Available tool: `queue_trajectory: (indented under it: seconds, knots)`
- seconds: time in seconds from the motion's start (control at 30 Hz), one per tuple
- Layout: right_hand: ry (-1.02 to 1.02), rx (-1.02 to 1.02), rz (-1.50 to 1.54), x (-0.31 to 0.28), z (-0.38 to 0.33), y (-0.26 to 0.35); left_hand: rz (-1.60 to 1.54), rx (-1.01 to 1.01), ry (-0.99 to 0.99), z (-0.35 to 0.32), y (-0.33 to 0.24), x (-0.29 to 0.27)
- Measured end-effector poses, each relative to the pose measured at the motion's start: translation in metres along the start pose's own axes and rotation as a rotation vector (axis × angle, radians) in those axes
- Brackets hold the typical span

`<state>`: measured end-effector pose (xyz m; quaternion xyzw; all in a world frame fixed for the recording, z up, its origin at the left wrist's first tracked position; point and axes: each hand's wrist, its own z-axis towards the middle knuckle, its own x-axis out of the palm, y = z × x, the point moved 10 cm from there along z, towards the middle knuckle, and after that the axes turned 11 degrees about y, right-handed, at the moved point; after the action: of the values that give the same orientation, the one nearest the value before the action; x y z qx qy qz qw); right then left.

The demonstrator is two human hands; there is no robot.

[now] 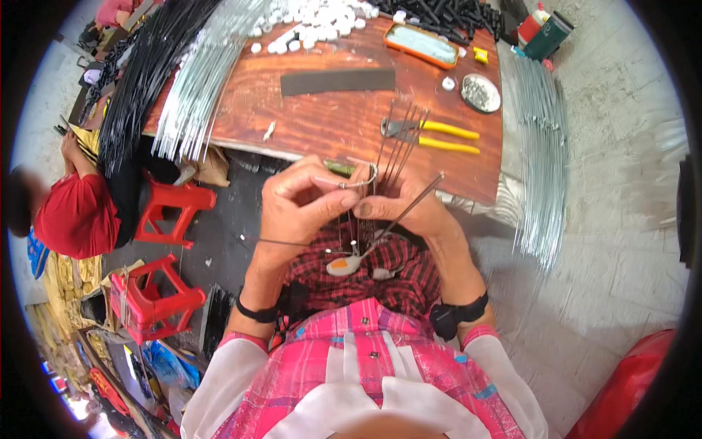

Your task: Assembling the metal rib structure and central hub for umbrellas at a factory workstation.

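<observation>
My left hand (298,199) and my right hand (415,206) meet in front of my lap, just off the table's near edge. Pinched between my left thumb and forefinger is a thin pale wire (375,173), which curves over toward the right fingers. My right hand is closed around a cluster of thin dark metal rods (395,155) that look like umbrella ribs. They fan upward past the fingers, and one slants off to the right. More rods run downward between the hands, over a white and orange piece (342,265) at my lap. The joint between the fingers is mostly hidden.
Yellow-handled cutting pliers (447,137), a dark flat bar (338,81), an orange-rimmed tray (421,47) and a white dish (480,93) of small parts lie on the wooden table (322,121). Long rod bundles (196,95) overhang its left; red stools (157,298) and another person (77,216) are left.
</observation>
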<state>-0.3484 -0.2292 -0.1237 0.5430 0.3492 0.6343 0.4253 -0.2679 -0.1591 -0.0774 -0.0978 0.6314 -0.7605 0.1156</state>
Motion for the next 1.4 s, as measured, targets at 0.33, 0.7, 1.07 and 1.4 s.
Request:
queue_trajectory:
  seconds: [0.33,0.7,1.07,1.4]
  knots:
    - [-0.15,0.004,0.029,-0.008,-0.007,-0.008,-0.129,-0.086,-0.05,-0.001,0.013,0.0]
    - [-0.148,0.075,0.054,-0.029,0.011,-0.012,-0.123,-0.156,-0.011,0.017,0.03,-0.014]
    - [-0.082,0.048,0.093,-0.014,0.011,-0.016,-0.268,-0.129,0.023,0.006,0.028,-0.007]
    - [-0.003,0.031,0.005,-0.012,0.016,-0.009,-0.21,-0.18,-0.019,0.008,0.034,-0.013]
